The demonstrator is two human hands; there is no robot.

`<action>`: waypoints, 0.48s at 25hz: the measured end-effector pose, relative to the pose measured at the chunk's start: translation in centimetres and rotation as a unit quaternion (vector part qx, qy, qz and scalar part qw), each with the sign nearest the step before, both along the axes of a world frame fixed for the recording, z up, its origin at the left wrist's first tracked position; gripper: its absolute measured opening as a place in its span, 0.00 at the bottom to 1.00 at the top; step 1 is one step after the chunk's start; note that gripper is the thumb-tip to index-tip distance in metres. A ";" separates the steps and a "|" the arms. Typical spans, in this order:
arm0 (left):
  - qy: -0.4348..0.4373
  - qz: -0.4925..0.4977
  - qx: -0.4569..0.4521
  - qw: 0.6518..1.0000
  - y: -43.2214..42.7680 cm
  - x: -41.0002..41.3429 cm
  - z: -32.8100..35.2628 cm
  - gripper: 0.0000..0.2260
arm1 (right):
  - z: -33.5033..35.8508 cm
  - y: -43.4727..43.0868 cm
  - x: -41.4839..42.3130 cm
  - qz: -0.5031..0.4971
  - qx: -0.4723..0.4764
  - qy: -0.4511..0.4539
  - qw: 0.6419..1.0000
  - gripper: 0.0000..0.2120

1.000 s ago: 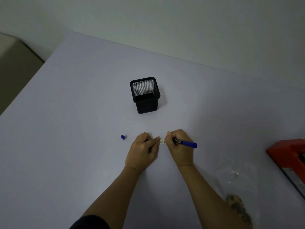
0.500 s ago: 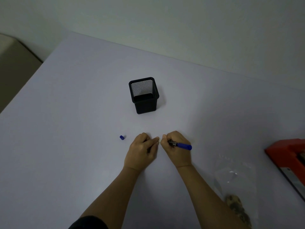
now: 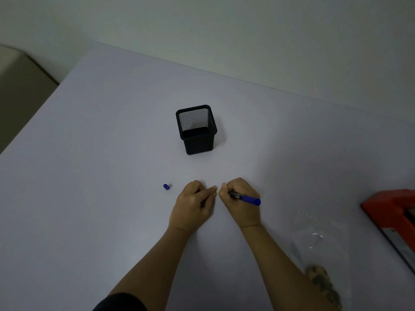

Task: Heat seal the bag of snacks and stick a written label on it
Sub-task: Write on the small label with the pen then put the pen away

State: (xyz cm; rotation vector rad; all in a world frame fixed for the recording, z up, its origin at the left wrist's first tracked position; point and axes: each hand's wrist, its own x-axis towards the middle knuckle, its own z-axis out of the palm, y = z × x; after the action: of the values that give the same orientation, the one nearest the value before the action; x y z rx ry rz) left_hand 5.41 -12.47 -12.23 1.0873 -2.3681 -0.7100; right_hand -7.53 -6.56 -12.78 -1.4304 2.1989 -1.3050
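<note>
A small white label [image 3: 217, 191] lies on the table between my two hands, mostly hidden by the fingers. My left hand [image 3: 193, 204] pinches its left end and holds it down. My right hand [image 3: 240, 198] grips a blue marker [image 3: 247, 198], its tip down at the label and its blue tail pointing right. The marker's blue cap [image 3: 166, 186] lies alone to the left of my left hand. The clear bag of snacks [image 3: 321, 261] lies flat at the lower right, with brown snacks [image 3: 323, 283] in its near end.
A black mesh pen holder [image 3: 197, 129] stands upright beyond my hands. The red heat sealer [image 3: 390, 216] sits at the right edge, partly out of view. The pale table [image 3: 101, 153] ends at a wall behind and drops off at the left.
My right hand with the marker has shifted slightly left along the label, closing the gap to my left hand. Less of the label shows than before.
</note>
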 end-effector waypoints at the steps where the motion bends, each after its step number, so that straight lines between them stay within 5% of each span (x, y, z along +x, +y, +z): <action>1: -0.001 0.000 0.000 1.000 0.0 0.0 0.0 0.12 | 0.0 0.0 0.0 0.002 -0.001 0.000 1.000 0.14; 12: 0.002 0.000 -0.001 1.000 0.0 0.0 0.2 0.13 | 0.0 0.0 0.0 0.005 -0.001 -0.017 1.000 0.15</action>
State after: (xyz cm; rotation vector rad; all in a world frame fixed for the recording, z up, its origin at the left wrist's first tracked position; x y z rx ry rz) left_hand 5.40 -12.49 -12.04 1.0847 -2.3655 -0.7086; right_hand -7.50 -6.56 -12.74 -1.4089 2.1667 -1.3194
